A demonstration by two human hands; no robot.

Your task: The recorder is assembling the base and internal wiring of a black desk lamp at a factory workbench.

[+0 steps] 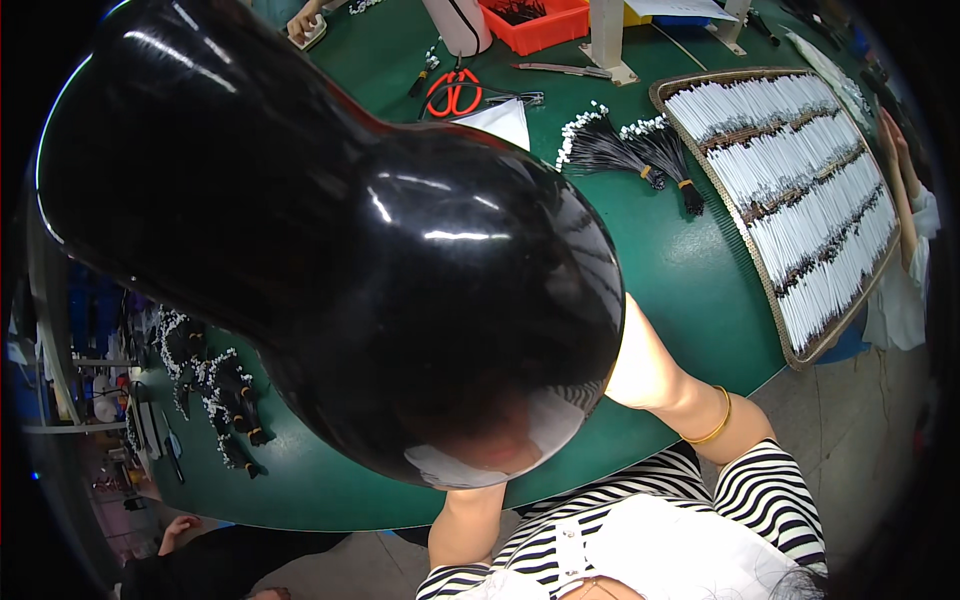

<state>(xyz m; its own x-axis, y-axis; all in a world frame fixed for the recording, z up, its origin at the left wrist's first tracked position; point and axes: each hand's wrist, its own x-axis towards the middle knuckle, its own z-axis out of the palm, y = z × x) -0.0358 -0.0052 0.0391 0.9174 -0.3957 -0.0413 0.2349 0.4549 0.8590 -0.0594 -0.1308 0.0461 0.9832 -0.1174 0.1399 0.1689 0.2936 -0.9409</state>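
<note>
A large glossy black lampshade-like hood (450,270) fills the middle and upper left, covering most of the work area. My right hand (645,365) reaches under its right edge; only the brightly lit wrist and the start of the hand show, with a yellow bangle (710,420) further down the arm. Of my left arm, just the forearm (467,520) is seen below the hood's lower rim, and the hand is hidden. Whatever either hand touches or holds is covered by the hood.
Beyond the hood on the green table (690,290) lie red-handled scissors (455,95) and bundles of black wires (625,150) with white ends. At right is a board (760,240) with rows of white-sleeved pieces. More bundles (240,400) lie left. Co-workers' hands (305,22) appear around the edges.
</note>
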